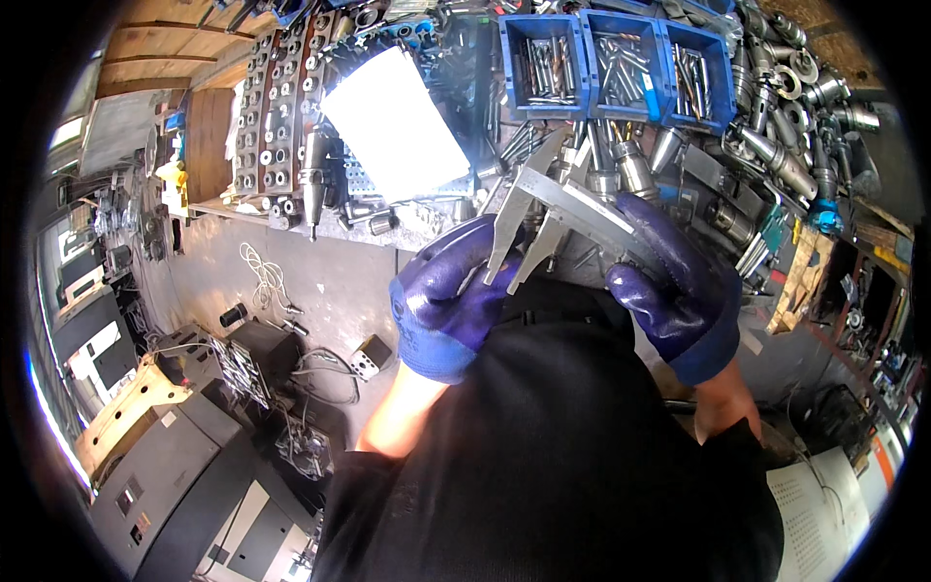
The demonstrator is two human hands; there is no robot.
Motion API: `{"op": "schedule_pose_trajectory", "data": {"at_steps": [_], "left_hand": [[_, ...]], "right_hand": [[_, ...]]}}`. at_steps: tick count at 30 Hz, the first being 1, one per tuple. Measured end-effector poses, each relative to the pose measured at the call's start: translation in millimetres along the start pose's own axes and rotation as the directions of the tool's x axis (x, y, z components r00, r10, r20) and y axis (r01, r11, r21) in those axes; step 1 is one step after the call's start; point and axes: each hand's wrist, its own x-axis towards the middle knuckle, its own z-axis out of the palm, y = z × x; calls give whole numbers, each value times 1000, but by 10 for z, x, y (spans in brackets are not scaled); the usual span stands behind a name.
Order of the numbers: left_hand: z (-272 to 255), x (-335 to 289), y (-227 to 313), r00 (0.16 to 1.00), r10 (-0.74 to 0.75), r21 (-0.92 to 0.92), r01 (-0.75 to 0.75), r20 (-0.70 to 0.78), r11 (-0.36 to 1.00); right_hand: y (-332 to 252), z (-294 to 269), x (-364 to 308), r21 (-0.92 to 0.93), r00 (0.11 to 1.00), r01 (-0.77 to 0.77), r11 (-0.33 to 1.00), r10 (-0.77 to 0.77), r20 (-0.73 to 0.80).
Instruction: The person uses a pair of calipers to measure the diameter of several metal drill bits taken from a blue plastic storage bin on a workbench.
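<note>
A steel vernier caliper point(580, 213) is held up in front of my chest, its jaws apart and pointing down to the left. My right hand point(679, 286), in a purple-coated glove with a blue cuff, grips the beam end between thumb and fingers. Beside the jaws is my left hand point(448, 296), gloved the same way, with its fingers curled. The jaws cover part of its fingertips, so what they hold, if anything, cannot be made out. Behind the caliper, steel tool holders point(635, 170) stand and lie on the cluttered bench.
Blue bins point(545, 73) of drill bits and cutters line the back. A white sheet point(398, 126) lies left of them, beside a rack of collets point(281, 116). More metal holders point(776, 155) pile up at right. A grey machine cabinet point(165, 485) stands lower left.
</note>
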Motion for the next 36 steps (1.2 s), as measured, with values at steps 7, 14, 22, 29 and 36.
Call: {"op": "schedule_pose_trajectory", "data": {"at_steps": [7,14,22,29,36], "left_hand": [[5,22,116,1000,-28,27,28,8,999],[7,-8,140,997,-78,25,77,17,997],[-9,2,143,999,-19,102,15,40,995],[-18,-34,91,999,-12,115,8,33,993],[-14,-42,95,999,10,161,-17,41,987]], "right_hand": [[8,-21,4,18,998,13,1000,-14,55],[23,-25,-5,80,998,7,997,-12,67],[-32,-63,-24,59,996,-56,997,51,76],[-75,-97,-13,103,995,-61,993,53,79],[-64,-82,-16,135,996,-63,989,54,67]]}}
